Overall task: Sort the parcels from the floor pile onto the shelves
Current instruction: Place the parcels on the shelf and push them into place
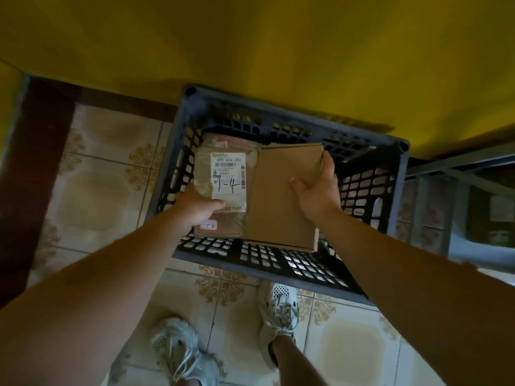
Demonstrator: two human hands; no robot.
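Tiled floor (97,190) against yellow wall (250,37): dark slatted crate (292,117) containing two parcels. Left hand (195,210) grips labelled parcel (225,174); right hand (317,190) clasps plain cardboard parcel (278,201) just beside it.

Both your forearms extend downward. Your left hand (199,208) pinches the labelled parcel (223,176), thumb on top; your right hand (317,188) grips the cardboard box (281,201) by its edge.
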